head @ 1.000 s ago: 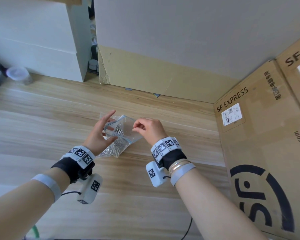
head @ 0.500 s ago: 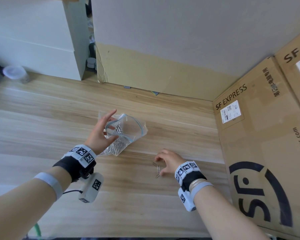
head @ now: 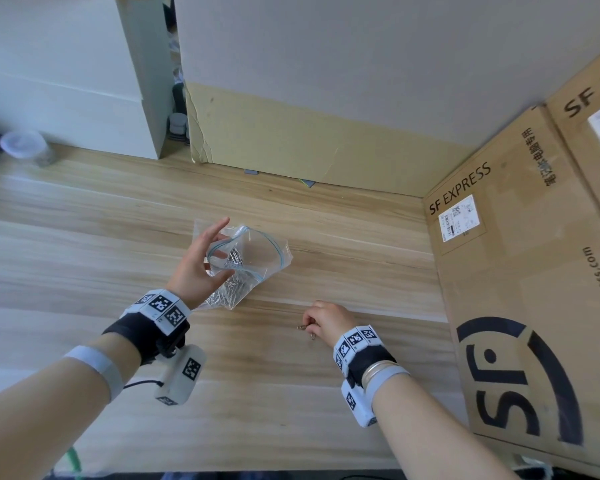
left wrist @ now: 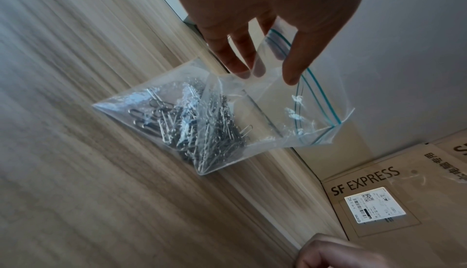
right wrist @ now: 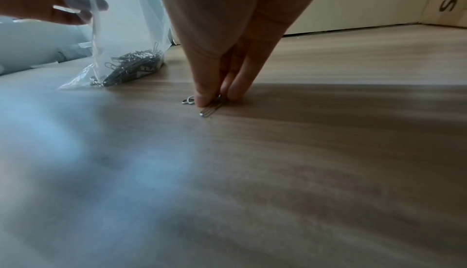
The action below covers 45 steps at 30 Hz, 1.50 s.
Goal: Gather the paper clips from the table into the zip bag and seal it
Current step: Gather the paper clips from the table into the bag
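A clear zip bag [head: 253, 258] with a blue seal line stands on the wooden table [head: 84, 244], its mouth open and several silver paper clips [left wrist: 199, 130] heaped in its bottom. My left hand [head: 201, 268] pinches the bag's upper edge [left wrist: 275, 68] between thumb and fingers. My right hand [head: 321, 322] is down on the table to the bag's right, fingertips [right wrist: 204, 97] pinching loose paper clips [right wrist: 208, 110] that lie there; another clip [right wrist: 188, 100] pokes out beside the thumb. The bag [right wrist: 126, 52] shows in the right wrist view too.
Large SF Express cardboard boxes [head: 534, 271] wall off the right side. A cardboard panel [head: 309, 147] stands along the back, a white cabinet [head: 66, 81] at back left. A small lidded jar [head: 25, 147] sits at the far left.
My right hand left the bag's mouth, dropped to the table at the right, and has closed its fingertips on the loose clips. My left hand keeps the bag open in place.
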Each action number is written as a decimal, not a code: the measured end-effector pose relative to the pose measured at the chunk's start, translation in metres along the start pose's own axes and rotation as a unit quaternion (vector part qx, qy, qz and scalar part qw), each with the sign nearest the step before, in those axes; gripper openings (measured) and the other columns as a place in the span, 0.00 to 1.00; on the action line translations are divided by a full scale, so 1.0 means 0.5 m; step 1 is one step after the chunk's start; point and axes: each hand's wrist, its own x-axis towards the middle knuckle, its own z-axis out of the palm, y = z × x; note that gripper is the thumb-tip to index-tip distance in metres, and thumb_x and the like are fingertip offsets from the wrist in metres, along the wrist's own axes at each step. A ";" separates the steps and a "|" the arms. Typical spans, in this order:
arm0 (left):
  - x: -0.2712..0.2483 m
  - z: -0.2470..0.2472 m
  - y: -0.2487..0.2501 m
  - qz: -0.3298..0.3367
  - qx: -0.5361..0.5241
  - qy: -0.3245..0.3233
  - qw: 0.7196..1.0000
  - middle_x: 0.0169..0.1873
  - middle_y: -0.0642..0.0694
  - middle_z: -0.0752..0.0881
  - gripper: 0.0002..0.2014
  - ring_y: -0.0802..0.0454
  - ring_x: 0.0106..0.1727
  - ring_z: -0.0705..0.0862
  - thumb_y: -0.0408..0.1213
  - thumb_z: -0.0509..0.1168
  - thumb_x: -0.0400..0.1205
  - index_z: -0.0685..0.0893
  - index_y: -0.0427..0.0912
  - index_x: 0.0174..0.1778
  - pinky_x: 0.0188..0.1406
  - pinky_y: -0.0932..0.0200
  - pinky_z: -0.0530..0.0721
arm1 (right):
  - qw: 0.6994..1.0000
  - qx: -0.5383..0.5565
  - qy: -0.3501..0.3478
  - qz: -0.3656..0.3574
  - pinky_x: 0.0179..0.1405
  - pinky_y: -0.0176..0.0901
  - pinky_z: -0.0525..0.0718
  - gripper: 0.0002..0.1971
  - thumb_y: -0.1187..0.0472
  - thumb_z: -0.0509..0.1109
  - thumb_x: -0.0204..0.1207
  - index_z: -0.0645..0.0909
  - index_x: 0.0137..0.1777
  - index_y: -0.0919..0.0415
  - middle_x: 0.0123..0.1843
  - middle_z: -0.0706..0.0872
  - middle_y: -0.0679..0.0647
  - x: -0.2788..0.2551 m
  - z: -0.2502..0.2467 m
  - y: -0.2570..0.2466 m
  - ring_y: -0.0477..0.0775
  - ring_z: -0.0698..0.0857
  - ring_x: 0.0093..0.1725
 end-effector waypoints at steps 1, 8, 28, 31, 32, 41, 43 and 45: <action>0.000 0.000 -0.001 0.000 -0.001 0.000 1.000 0.57 0.53 0.76 0.49 0.68 0.49 0.80 0.23 0.71 0.70 0.57 0.81 0.66 0.47 0.67 0.79 | 1.000 -0.005 -0.004 0.001 0.51 0.45 0.77 0.06 0.61 0.67 0.75 0.82 0.49 0.60 0.54 0.83 0.55 0.001 0.000 -0.001 0.56 0.81 0.53; -0.004 0.001 0.000 0.001 0.005 0.001 1.000 0.58 0.51 0.76 0.49 0.69 0.49 0.80 0.23 0.71 0.70 0.57 0.83 0.65 0.44 0.71 0.80 | 0.998 -0.050 -0.026 -0.024 0.52 0.47 0.77 0.06 0.65 0.64 0.74 0.80 0.48 0.63 0.54 0.82 0.59 0.012 -0.001 -0.011 0.59 0.80 0.54; -0.003 0.000 0.002 -0.006 0.002 -0.007 1.000 0.57 0.65 0.73 0.48 0.69 0.50 0.80 0.24 0.71 0.71 0.57 0.81 0.66 0.46 0.67 0.80 | 0.995 -0.044 -0.086 0.004 0.52 0.46 0.79 0.08 0.65 0.63 0.74 0.81 0.51 0.61 0.53 0.86 0.57 -0.001 -0.023 0.007 0.57 0.82 0.52; -0.001 0.001 0.001 -0.006 0.001 -0.006 1.000 0.58 0.64 0.74 0.48 0.69 0.50 0.80 0.24 0.71 0.71 0.57 0.81 0.66 0.47 0.67 0.79 | 0.992 -0.069 -0.110 0.003 0.50 0.46 0.78 0.04 0.66 0.64 0.72 0.79 0.44 0.59 0.55 0.83 0.58 0.008 -0.031 -0.005 0.58 0.80 0.49; -0.001 0.002 0.001 -0.006 0.000 -0.007 1.000 0.58 0.63 0.74 0.48 0.69 0.50 0.80 0.24 0.71 0.71 0.57 0.80 0.66 0.47 0.67 0.79 | 0.992 -0.071 -0.104 -0.001 0.48 0.44 0.76 0.04 0.67 0.65 0.71 0.77 0.41 0.58 0.55 0.82 0.59 0.008 -0.030 -0.007 0.56 0.78 0.46; 0.002 -0.003 0.000 -0.004 -0.004 -0.001 1.000 0.58 0.62 0.74 0.48 0.67 0.51 0.80 0.24 0.72 0.70 0.57 0.79 0.67 0.54 0.57 0.80 | 0.998 -0.001 0.066 0.010 0.48 0.51 0.84 0.04 0.67 0.65 0.70 0.80 0.41 0.60 0.44 0.87 0.58 0.007 -0.077 -0.038 0.58 0.84 0.43; 0.005 -0.004 0.000 -0.003 0.001 0.001 1.000 0.58 0.59 0.75 0.48 0.66 0.51 0.80 0.24 0.72 0.70 0.57 0.79 0.67 0.53 0.57 0.81 | 0.984 0.044 0.167 -0.035 0.46 0.49 0.84 0.04 0.69 0.66 0.70 0.82 0.42 0.63 0.40 0.86 0.56 0.015 -0.138 -0.073 0.55 0.83 0.40; 0.007 -0.003 0.002 0.001 0.005 0.003 1.000 0.58 0.58 0.75 0.48 0.68 0.51 0.80 0.24 0.72 0.69 0.57 0.80 0.67 0.50 0.60 0.83 | 0.968 0.073 0.221 -0.091 0.42 0.42 0.83 0.04 0.69 0.67 0.70 0.82 0.41 0.63 0.37 0.83 0.53 0.027 -0.196 -0.123 0.50 0.80 0.36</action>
